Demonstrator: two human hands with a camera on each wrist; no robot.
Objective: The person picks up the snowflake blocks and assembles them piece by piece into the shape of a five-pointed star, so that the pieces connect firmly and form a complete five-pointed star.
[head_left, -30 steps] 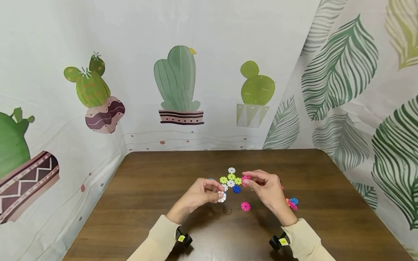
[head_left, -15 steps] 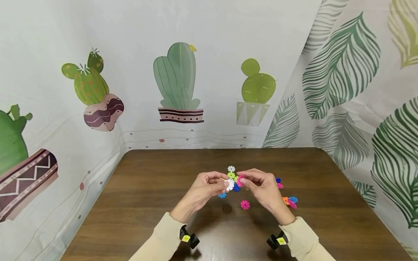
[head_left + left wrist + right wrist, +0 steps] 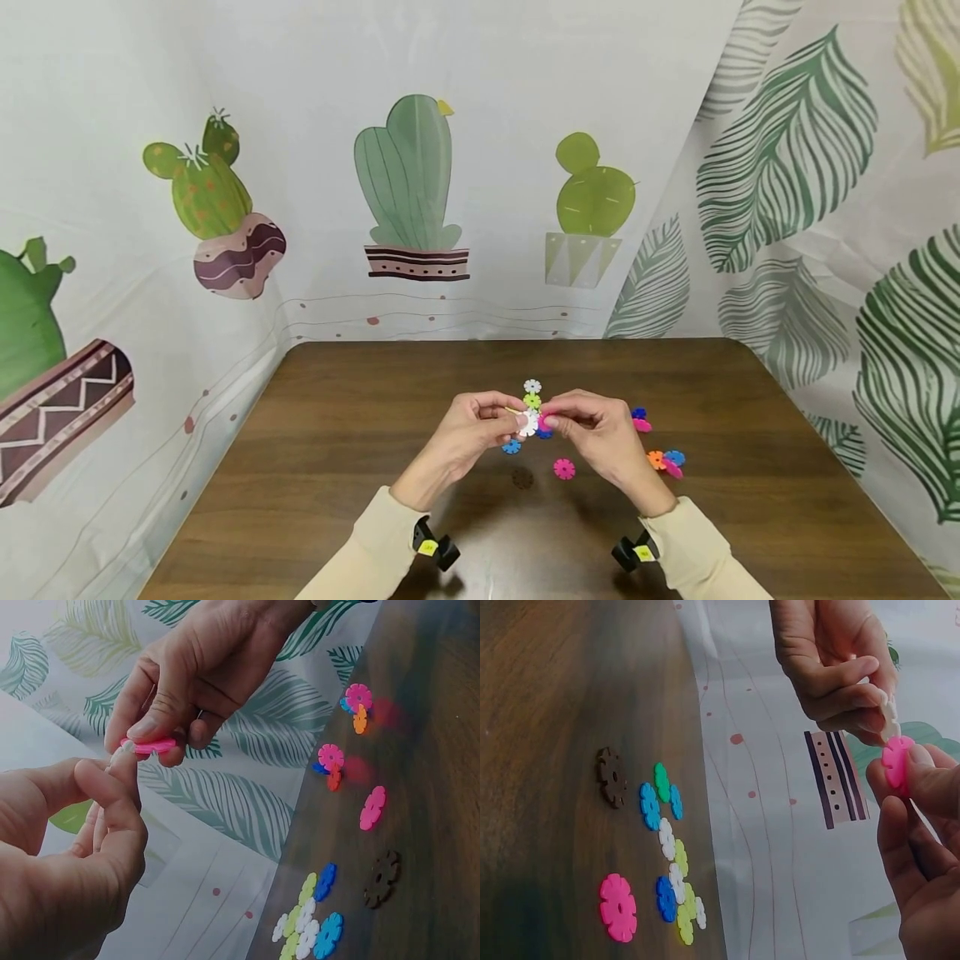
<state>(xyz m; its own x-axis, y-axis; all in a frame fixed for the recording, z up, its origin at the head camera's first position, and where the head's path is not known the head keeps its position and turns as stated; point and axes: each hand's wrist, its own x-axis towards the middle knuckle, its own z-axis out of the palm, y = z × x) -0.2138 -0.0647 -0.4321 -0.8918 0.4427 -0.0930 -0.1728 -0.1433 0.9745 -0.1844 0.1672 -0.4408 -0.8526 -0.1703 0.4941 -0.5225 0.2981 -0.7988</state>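
Both hands meet above the middle of the table. My left hand pinches a white notched flower-shaped disc between thumb and fingers. My right hand pinches a pink notched disc the same way. The rims of the two discs come together at an angle, with the white one edge-on in the right wrist view. Fingertips cover part of each, and I cannot tell whether their slots interlock. Beneath the hands, partly hidden, lie lime, white and dark blue discs.
Nearer the front of the wooden table lie a loose pink disc, a brown one and a light blue one. To the right are an orange disc in a small cluster and a dark blue one. A green disc lies beside blue ones.
My left hand has moved right and slightly up with the white disc, bringing it against the pink one. My right hand has shifted a little left.
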